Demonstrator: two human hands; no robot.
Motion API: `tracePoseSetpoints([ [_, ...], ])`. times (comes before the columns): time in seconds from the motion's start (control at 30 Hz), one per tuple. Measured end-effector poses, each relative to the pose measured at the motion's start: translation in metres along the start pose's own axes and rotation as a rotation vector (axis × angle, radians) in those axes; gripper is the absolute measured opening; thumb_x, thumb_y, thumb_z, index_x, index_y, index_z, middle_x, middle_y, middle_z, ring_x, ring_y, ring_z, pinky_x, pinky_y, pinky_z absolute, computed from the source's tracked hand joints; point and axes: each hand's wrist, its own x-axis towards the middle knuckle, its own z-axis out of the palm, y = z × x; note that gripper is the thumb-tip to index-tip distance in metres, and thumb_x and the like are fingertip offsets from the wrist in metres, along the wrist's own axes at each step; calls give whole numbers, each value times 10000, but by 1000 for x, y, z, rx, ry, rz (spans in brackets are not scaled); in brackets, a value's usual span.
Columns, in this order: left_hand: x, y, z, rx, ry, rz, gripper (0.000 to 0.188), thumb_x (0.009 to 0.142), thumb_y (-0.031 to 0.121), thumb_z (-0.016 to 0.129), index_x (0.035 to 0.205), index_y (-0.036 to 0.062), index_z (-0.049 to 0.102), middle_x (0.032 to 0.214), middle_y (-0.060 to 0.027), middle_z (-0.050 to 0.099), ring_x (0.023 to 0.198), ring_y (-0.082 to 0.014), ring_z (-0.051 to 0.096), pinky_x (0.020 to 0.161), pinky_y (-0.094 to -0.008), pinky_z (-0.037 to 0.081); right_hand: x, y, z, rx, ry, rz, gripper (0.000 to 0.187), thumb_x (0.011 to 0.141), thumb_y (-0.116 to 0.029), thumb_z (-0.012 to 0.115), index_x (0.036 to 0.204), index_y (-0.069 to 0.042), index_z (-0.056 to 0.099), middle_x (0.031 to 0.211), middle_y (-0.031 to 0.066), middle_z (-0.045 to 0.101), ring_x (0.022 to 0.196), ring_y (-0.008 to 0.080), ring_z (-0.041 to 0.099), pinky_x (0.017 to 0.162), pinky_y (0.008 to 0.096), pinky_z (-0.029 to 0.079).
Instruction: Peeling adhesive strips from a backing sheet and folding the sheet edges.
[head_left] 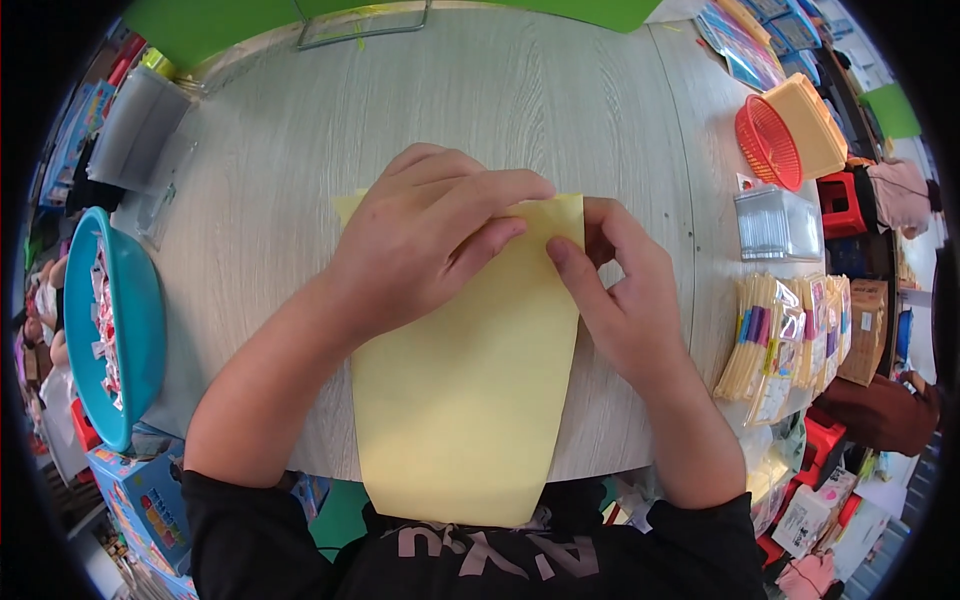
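Note:
A long sheet of yellow paper (460, 410) lies in front of me, its near end reaching over the table's edge toward my shirt. Across its far edge lies my left hand (440, 225), fingers bent and pointing right, thumb and forefinger close together near the paper's top. Whether those fingers pinch the edge is partly hidden. At the upper right corner, my right hand (625, 275) grips the paper, thumb on top and fingers behind it.
On the left stands a teal basin (145, 330) with small wrapped packets. To the right are a red basket (768, 140), a clear plastic box (775, 222) and bundled packs (765, 340). A metal-framed green panel (500, 8) borders the far side of the table (300, 150).

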Motion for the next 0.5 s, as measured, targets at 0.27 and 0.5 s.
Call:
tracePoseSetpoints([
  [0.27,7,-16,-18,302,153,-29,293,813,175,709,1067,64,615,1026,-90,642,986,-288,576,923,-406,411,-5,-10,-8,554,193,52,139,989,-122,560,1077,-14,553,919,-14,602,809,27,533,720,190,430],
  [0.5,4,-5,-14,-72,283,-405,329,875,200,689,1101,-3,562,1078,-131,595,976,-267,537,929,-367,407,-16,-14,-21,694,484,-149,147,1010,-139,520,1098,-22,534,923,-11,592,819,24,515,730,186,417],
])
